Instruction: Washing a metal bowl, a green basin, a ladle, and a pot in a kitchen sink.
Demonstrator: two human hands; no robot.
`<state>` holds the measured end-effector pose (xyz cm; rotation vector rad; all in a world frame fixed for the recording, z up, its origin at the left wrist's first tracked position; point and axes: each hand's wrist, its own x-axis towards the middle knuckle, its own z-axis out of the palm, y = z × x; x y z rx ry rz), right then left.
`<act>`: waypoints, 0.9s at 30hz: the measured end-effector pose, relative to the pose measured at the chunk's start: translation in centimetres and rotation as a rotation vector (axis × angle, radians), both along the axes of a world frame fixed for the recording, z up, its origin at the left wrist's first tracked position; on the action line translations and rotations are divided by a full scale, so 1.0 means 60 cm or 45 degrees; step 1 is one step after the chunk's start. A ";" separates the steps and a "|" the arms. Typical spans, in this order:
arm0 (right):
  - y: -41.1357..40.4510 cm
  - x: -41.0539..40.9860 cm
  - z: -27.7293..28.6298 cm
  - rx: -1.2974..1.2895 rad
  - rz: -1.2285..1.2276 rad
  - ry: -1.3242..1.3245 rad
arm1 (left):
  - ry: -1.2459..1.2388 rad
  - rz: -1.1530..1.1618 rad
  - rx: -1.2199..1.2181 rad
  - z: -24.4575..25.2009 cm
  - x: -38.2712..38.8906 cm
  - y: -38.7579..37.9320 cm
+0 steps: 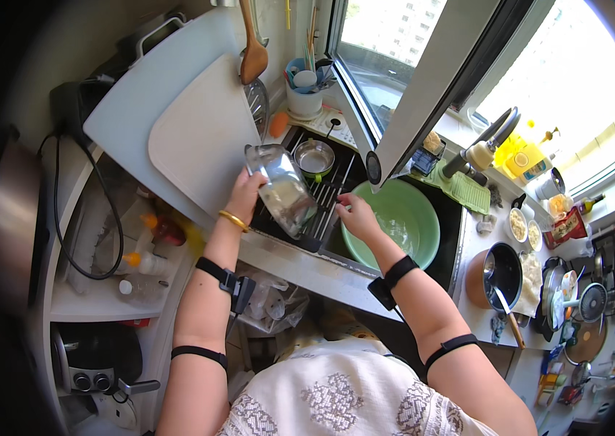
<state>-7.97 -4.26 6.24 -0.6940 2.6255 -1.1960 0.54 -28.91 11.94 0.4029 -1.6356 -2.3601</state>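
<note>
My left hand (248, 191) grips a clear rectangular container (285, 193) by its side. The container is tilted above a metal-rod draining rack (332, 199) laid across the left part of the sink. My right hand (361, 215) hangs at the left rim of a light green basin (422, 218), fingertips drawn together by the rack's edge. Whether those fingers pinch something small I cannot tell. Some water shows in the basin, which stands in the sink. Behind the container, a small metal bowl with a green outside (314, 156) rests on the rack.
Cutting boards (204, 136) lean at the left. An open window sash (438, 82) juts over the sink, near the faucet (482, 147). A utensil holder (304, 98) stands in the back corner. On the right counter are a pot (484, 280), a knife (511, 321) and small bowls (518, 224).
</note>
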 end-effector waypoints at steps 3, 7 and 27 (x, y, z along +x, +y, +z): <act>-0.016 -0.072 -0.099 -0.027 -0.056 -0.251 | -0.041 -0.005 0.037 0.024 -0.002 -0.008; -0.118 -0.093 -0.096 -0.386 -0.295 -0.971 | -0.077 0.085 0.123 0.054 0.017 -0.015; 0.005 -0.022 -0.041 -0.945 -0.086 -1.177 | -0.188 0.306 -0.202 0.041 -0.021 -0.025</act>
